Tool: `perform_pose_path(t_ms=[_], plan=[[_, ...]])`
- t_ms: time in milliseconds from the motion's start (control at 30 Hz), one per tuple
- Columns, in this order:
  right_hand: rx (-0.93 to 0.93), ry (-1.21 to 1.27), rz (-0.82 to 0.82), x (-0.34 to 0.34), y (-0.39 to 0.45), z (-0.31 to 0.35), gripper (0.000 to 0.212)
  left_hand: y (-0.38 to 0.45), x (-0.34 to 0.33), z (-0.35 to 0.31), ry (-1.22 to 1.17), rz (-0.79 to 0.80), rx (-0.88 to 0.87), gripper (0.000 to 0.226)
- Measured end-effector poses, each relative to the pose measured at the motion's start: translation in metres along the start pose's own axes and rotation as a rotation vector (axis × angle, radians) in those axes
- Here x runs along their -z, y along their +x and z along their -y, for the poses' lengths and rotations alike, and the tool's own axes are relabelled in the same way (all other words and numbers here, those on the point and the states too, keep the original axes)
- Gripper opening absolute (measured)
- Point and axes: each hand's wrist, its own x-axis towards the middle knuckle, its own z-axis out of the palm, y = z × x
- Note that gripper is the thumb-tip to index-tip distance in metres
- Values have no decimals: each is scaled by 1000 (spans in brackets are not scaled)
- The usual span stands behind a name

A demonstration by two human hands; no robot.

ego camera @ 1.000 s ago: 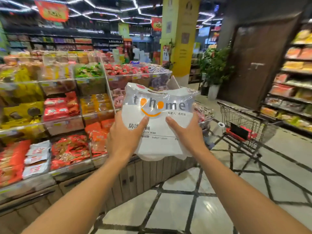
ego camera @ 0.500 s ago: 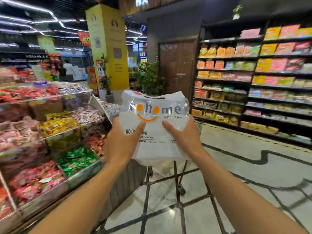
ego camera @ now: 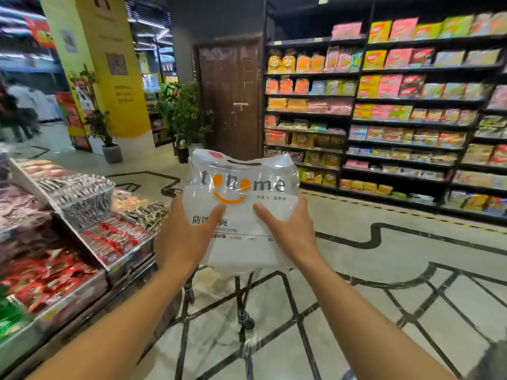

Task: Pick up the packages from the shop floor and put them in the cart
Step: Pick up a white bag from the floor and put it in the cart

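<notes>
I hold a clear plastic package of white bowls point(ego camera: 241, 215), printed with grey letters and an orange smile, upright at chest height in the middle of the view. My left hand point(ego camera: 183, 237) grips its left side with the thumb across the front. On the right side my right hand point(ego camera: 288, 231) does the same. The cart point(ego camera: 242, 303) is almost wholly hidden behind the package; only its dark legs and castor wheels show on the floor right below it.
A tiered snack display point(ego camera: 82, 237) runs along my left. Tall dark shelves of packets point(ego camera: 397, 119) fill the right. Ahead stand a brown door point(ego camera: 231, 97), potted plants point(ego camera: 189, 119) and a yellow pillar point(ego camera: 109, 67). A person stands at far left. Tiled floor point(ego camera: 384, 270) spreads to the right.
The view has swung to the right: the snack display slid left and the shelves came into view. The cart went from the right to directly behind the package. Both hands kept their grip.
</notes>
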Motion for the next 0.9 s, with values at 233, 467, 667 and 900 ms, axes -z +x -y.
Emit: perform_pose_path(t_ms=[233, 467, 667, 900], plan=[[-31, -53, -51, -22, 141, -57, 104, 106, -120, 10, -65, 59, 40, 78], [-33, -55, -57, -25, 277, -105, 93, 202, -236, 8, -45, 130, 71, 77], [-39, -75, -14, -38, 382, -167, 95, 260, -329, 14, -21, 134, 119, 86], [-85, -25, 141, -47, 501, -231, 73, 319, -424, 16, -20, 125, 265, 76]])
